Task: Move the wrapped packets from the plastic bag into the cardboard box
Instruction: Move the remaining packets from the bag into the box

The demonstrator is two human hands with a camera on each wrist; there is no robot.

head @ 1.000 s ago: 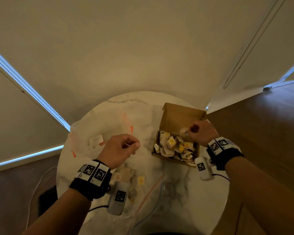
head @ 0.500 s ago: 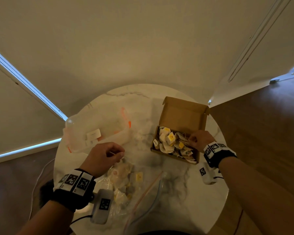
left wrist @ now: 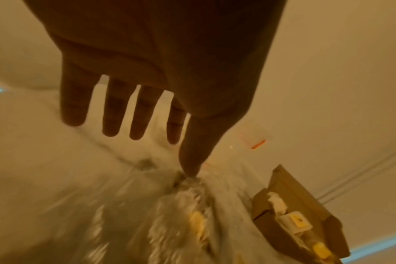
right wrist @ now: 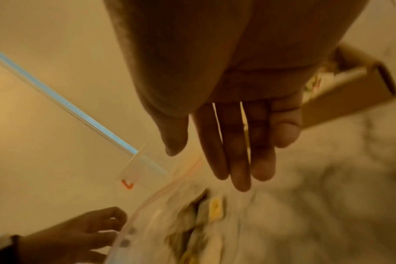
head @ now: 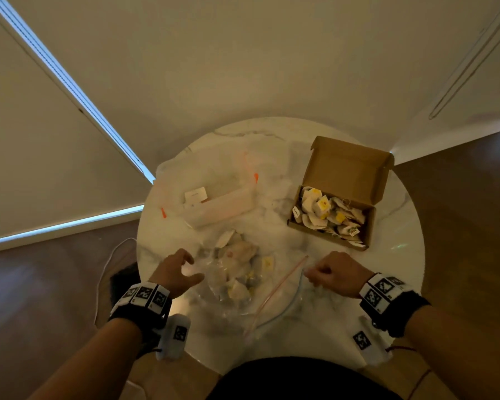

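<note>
A clear zip plastic bag (head: 274,295) lies at the near middle of the round marble table (head: 393,255), with several wrapped packets (head: 237,272) inside. The open cardboard box (head: 347,168) stands at the right back and holds several packets (head: 326,215) with yellow tags. My left hand (head: 189,267) is at the bag's left edge, fingers straight and spread (left wrist: 136,125), holding nothing. My right hand (head: 312,277) hovers by the bag's zip edge on the right, between bag and box. In the right wrist view its fingers (right wrist: 240,169) are extended and empty.
A second clear plastic bag or container (head: 217,203) with orange marks and a white label lies at the back left of the table. A white cable (head: 107,264) runs on the wooden floor to the left. A wall rises close behind the table.
My right hand has left the box and come back to the bag's right edge, now empty. My left hand has dropped to the bag's left edge and opened.
</note>
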